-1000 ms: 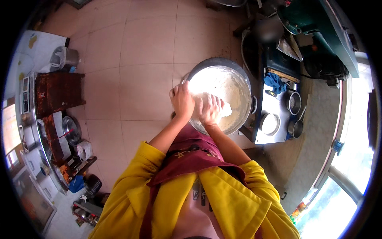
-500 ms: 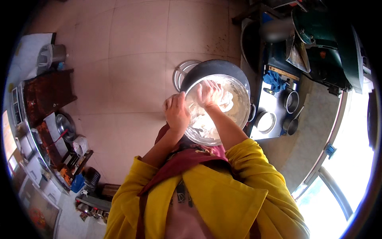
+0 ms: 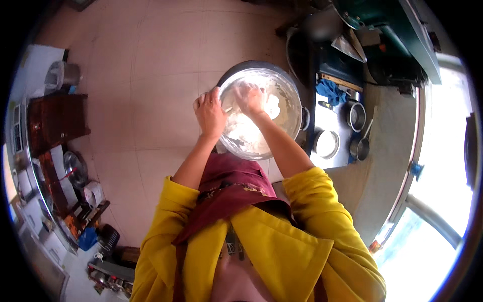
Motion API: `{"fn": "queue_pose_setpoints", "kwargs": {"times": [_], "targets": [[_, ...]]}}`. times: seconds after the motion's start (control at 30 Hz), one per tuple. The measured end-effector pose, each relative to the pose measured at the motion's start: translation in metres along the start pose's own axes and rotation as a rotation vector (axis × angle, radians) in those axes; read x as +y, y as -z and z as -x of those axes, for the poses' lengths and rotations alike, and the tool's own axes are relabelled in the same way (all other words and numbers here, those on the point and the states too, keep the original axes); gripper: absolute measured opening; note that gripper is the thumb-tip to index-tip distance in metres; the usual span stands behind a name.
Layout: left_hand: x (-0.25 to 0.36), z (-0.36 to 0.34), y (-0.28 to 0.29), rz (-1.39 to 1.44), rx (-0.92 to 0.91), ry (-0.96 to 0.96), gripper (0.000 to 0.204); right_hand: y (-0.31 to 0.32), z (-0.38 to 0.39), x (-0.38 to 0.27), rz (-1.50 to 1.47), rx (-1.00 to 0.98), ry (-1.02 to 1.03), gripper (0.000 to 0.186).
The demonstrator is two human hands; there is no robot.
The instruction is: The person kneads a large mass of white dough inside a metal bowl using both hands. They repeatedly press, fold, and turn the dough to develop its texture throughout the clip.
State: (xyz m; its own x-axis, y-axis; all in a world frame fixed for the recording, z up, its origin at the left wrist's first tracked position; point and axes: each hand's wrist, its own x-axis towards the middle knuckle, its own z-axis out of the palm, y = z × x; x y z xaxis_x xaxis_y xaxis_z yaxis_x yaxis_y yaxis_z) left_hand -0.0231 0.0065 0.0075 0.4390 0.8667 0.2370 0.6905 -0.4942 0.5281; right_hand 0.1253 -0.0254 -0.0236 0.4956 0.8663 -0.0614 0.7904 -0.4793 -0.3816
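A wide metal bowl (image 3: 292, 128) in front of me holds a white, floury dough (image 3: 273, 105), with a pale coating on its inner wall. My left hand (image 3: 210, 113) is closed on the bowl's left rim. My right hand (image 3: 250, 100) is inside the bowl, its fingers curled into the dough and slightly blurred. A maroon apron (image 3: 231, 176) hangs just below the bowl.
At right, a counter (image 3: 332, 158) holds a round pan (image 3: 327, 144), pots (image 3: 357, 117) and a blue cloth (image 3: 330, 91), beside green machinery (image 3: 382, 25) and a bright window (image 3: 437, 151). Wooden furniture (image 3: 58, 113) lines the left; tiled floor (image 3: 151, 110) lies between.
The view has shifted, and the bowl appears higher than half a second ago. My right hand has moved toward the upper left inside the bowl over the last second; my left stays at the rim.
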Motion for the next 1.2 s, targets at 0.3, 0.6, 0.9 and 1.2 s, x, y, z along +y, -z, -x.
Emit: {"fn": "queue_pose_setpoints", "kwargs": {"times": [0.3, 0.6, 0.9, 1.2], "targets": [[0.001, 0.004, -0.009, -0.054, -0.022, 0.002, 0.041, 0.056, 0.075, -0.018, 0.047, -0.228, -0.061, 0.064], [-0.001, 0.008, -0.006, -0.067, -0.059, -0.028, 0.043, 0.021, 0.092, 0.0, -0.069, 0.194, 0.258, 0.049], [0.001, 0.006, -0.006, -0.049, -0.092, 0.021, 0.036, 0.004, 0.028, 0.014, -0.081, 0.072, 0.317, 0.034], [0.002, -0.018, -0.004, -0.069, -0.066, 0.009, 0.039, 0.011, -0.035, 0.003, -0.107, -0.005, 0.356, 0.034]]}}
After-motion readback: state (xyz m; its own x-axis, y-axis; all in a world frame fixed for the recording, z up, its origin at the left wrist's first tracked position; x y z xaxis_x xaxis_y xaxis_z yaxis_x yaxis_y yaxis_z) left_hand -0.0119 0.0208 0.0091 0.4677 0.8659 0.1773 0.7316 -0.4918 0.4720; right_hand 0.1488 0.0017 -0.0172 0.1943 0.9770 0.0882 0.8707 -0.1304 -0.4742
